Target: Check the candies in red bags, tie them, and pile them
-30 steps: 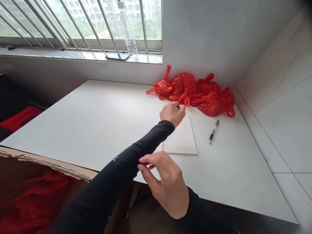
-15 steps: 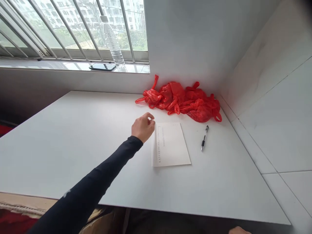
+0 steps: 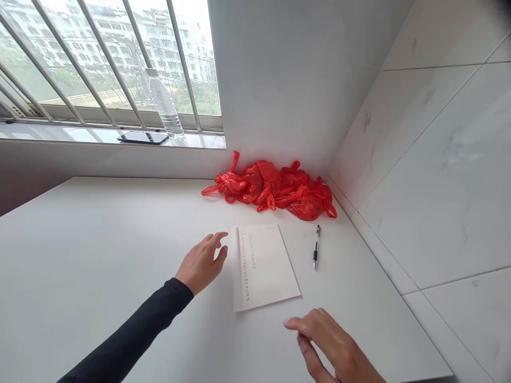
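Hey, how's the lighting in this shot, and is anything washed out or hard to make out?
Head view: the barred window is bright, partly washed out; head view: glossy highlights on the red bags; head view: the notebook is evenly lit, but its writing is too small to read.

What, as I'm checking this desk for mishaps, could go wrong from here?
1. The pen lies loose to the right of the notebook; a sweep of the right hand might send it rolling.
2. The left hand is close to the notebook's left edge, so a brush could shift it or crease a page.
3. The bottle stands upright beside the phone on the windowsill; if knocked over, it could hit the phone.
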### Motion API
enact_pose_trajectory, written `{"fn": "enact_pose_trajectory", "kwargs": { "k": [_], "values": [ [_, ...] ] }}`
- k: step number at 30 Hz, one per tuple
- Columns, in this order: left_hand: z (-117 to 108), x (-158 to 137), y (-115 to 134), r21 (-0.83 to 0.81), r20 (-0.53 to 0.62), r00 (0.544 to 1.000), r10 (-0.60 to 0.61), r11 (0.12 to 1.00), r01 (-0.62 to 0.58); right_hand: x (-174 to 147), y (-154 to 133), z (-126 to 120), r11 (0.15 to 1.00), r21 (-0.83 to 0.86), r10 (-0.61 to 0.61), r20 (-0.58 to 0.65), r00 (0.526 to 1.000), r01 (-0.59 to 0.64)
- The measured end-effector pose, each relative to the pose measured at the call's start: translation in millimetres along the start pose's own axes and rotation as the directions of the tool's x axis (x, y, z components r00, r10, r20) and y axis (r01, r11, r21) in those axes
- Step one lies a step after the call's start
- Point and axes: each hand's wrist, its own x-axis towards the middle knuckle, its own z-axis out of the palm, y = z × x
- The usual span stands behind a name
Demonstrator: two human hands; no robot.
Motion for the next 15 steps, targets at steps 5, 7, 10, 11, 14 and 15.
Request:
{"fn": "enact_pose_trajectory", "kwargs": {
  "k": [5, 7, 10, 11, 14, 15],
  "values": [
    [-9.2, -15.0, -47.7, 0.008, -0.015, 0.999, -0.033, 0.999, 0.033, 60.2, 2.8, -11.3, 0.953, 0.248, 0.158, 0.083, 0.984, -0.174],
    [-8.4, -16.7, -62.0, 0.019, -0.025, 0.999, -0.042, 0.999, 0.043, 86.8, 10.9, -9.7, 0.917, 0.321, 0.22, 0.086, 0.972, -0.236],
    [-3.7, -16.6, -72.2, 0.042, -0.006, 1.0, 0.009, 0.999, -0.009, 136.9, 31.7, 2.8, 0.918, 0.327, 0.228, 0.035, 0.973, -0.226],
    [-2.0, -16.5, -73.2, 0.052, 0.002, 0.999, 0.034, 0.998, -0.034, 156.5, 39.8, 9.1, 0.938, 0.284, 0.207, -0.003, 0.978, -0.198],
    [2.1, -17.9, -72.6, 0.091, 0.021, 0.996, 0.091, 0.992, -0.093, 220.9, 61.3, 30.8, 0.979, 0.123, 0.172, -0.089, 0.981, -0.16],
    [3.2, -18.8, -72.0, 0.106, 0.026, 0.995, 0.101, 0.989, -0.104, 242.6, 66.4, 38.1, 0.984, 0.082, 0.168, -0.102, 0.981, -0.16]
  ]
}}
